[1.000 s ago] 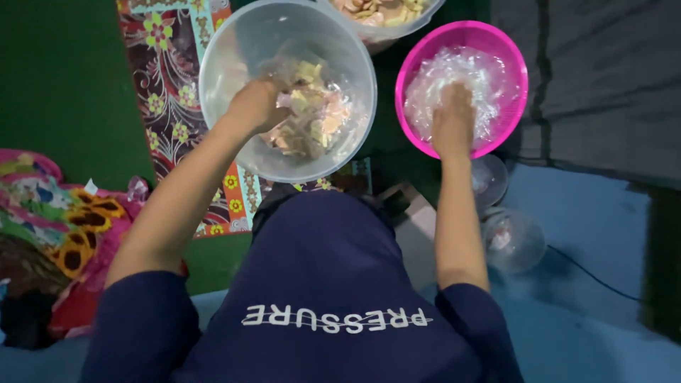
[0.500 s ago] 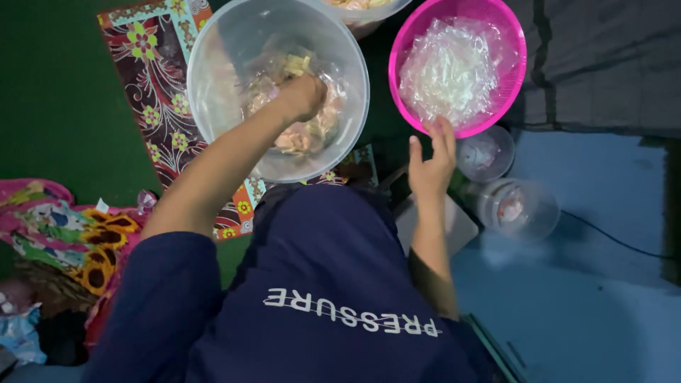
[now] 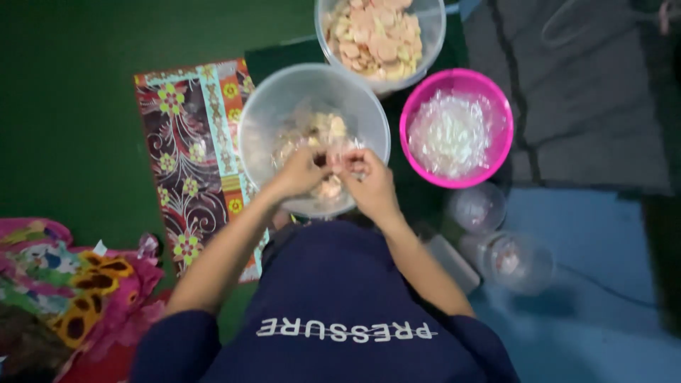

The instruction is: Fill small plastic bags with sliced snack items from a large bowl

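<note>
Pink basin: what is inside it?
The pink basin holds a heap of crumpled clear plastic bags, piled near its rim. The basin's bottom is covered by them, so anything underneath cannot be seen.

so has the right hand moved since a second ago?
Yes. The right hand has left the pink basin of clear plastic and now sits over the clear bowl, meeting the left hand.

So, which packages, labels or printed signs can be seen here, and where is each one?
Clear plastic bags: a crinkled, see-through heap in the pink basin, right of the clear bowl.
Small clear bag: between the left hand and right hand, over that bowl.
White print on the dark blue shirt.
No screens.
</note>
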